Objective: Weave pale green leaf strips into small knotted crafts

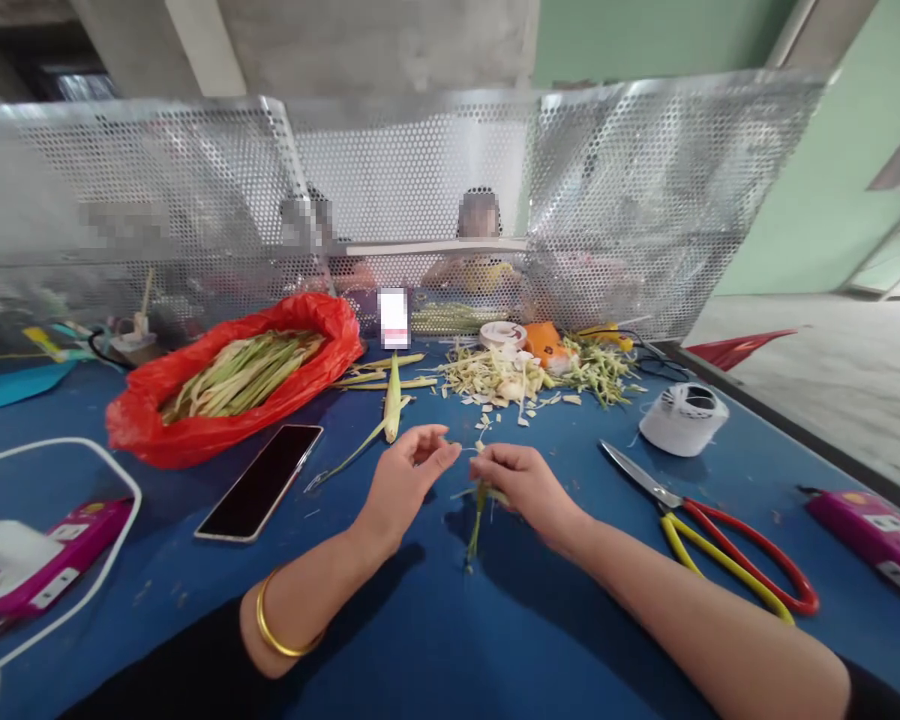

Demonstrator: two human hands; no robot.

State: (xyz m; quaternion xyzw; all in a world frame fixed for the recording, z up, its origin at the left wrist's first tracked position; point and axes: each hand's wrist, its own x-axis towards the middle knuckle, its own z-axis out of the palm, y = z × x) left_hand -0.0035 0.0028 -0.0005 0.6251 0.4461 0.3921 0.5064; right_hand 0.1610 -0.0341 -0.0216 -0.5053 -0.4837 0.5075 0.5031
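My right hand (523, 487) pinches a small piece of greenish plant strips (476, 530), whose thin ends hang down over the blue table. My left hand (411, 478) is just to the left, thumb and fingertips closed on a thin white thread (466, 449) that runs across to the right hand. Fingers partly hide where thread and strips meet. Beyond the hands lies a heap of cut plant pieces (495, 375). A pale green husk-like piece (393, 405) with a long thin tail rests past my left hand.
Scissors (671, 498) with red and yellow handles lie at right, near a white thread spool (684, 420). A red bag (146, 415) of long strips and a phone (261, 485) are left. Purple power strips (874, 535) flank the blue table (420, 640). A perforated metal screen (412, 165) stands behind.
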